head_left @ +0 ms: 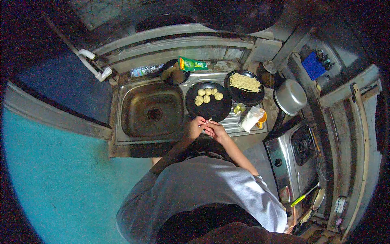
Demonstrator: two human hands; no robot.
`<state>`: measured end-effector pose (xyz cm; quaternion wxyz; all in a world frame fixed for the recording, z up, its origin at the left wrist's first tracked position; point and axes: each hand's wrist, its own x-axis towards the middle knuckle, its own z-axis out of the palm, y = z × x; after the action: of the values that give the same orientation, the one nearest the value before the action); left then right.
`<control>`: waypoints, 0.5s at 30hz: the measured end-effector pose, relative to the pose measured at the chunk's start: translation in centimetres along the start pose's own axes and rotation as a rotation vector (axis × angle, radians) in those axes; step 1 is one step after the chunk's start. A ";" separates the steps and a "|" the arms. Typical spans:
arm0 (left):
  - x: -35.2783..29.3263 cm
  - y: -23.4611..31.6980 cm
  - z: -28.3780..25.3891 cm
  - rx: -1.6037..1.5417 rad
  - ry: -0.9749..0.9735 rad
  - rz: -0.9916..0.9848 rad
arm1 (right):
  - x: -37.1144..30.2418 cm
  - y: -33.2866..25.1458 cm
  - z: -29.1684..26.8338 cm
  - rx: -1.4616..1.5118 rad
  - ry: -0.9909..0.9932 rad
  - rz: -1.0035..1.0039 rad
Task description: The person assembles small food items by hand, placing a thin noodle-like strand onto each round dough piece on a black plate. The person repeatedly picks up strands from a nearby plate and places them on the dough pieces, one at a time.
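My left hand (196, 127) and my right hand (217, 131) meet at the near edge of a round black plate (207, 112). Fingers of both are closed, pinched together around a small pale bit (210, 120) too small to make out clearly. On the far half of that plate lie several round, cream-coloured dough balls (207, 99). To its right, a second black plate (245, 97) carries a pile of pale noodle-like strips (245, 82). Close to my right hand stand a small glass of yellowish liquid (239, 108), a white plastic bag (250, 119) and an orange cup (263, 117).
A steel sink basin (152, 110) is on the left. Behind it are a clear bottle (145, 71), a dark bowl (174, 73) and a green packet (192, 64). At right are a metal pot (291, 96) and a gas stove (290, 150); a white tap (105, 74) juts in at far left.
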<state>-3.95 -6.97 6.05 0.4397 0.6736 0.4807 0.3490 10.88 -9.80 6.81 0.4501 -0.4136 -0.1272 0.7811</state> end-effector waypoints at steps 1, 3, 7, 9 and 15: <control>0.0 -0.1 0.0 -0.011 -0.022 0.016 | 0.1 0.1 -0.2 -0.017 0.044 -0.014; 0.1 -0.6 0.0 0.021 -0.064 0.036 | -0.2 0.0 0.1 -0.055 0.130 -0.039; 0.3 -2.3 0.7 0.058 -0.108 0.064 | 0.9 0.5 -1.5 0.013 0.140 -0.056; 0.3 -3.5 1.0 0.066 -0.065 0.064 | 0.4 0.0 -0.4 -0.028 0.134 -0.043; 0.1 -1.9 0.5 0.041 -0.044 0.101 | -0.7 -0.8 1.2 -0.126 0.068 -0.160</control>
<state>-4.09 -6.73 4.09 0.4182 0.7132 0.4434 0.3461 10.65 -9.67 8.41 0.4883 -0.4557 -0.1936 0.7186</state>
